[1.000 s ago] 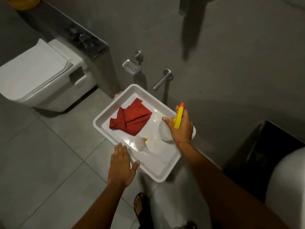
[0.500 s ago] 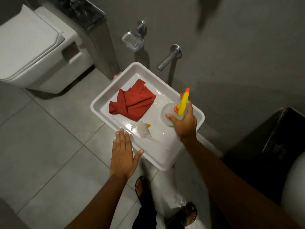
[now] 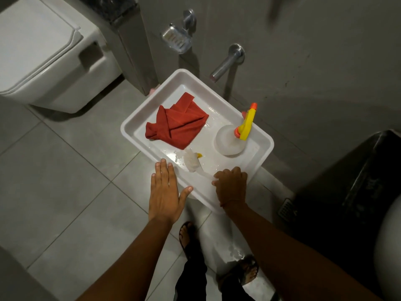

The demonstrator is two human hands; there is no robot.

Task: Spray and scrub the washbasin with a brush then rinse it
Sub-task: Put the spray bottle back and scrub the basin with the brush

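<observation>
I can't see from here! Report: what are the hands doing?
Right hand closing on brush handle. Left hand flat, open, at washbasin rim. Spray bottle standing free. Red cloth inside basin.

Readable text: none in this view.
Spray bottle (image 3: pixel 230 140): no label, brand or print can be made out on its pale body or on its yellow and orange trigger head.
Washbasin (image 3: pixel 259 165): plain white rim and walls, no maker's mark legible.
Brush (image 3: pixel 192 162): pale bristles and clear handle, no lettering seen.
Red cloth (image 3: pixel 176 128): plain, no tag or print visible.
Toilet (image 3: pixel 43 51): plain white lid and body, no logo readable.
Dark bin (image 3: pixel 355 192): faint marks on its side, too dim and blurred to read.
</observation>
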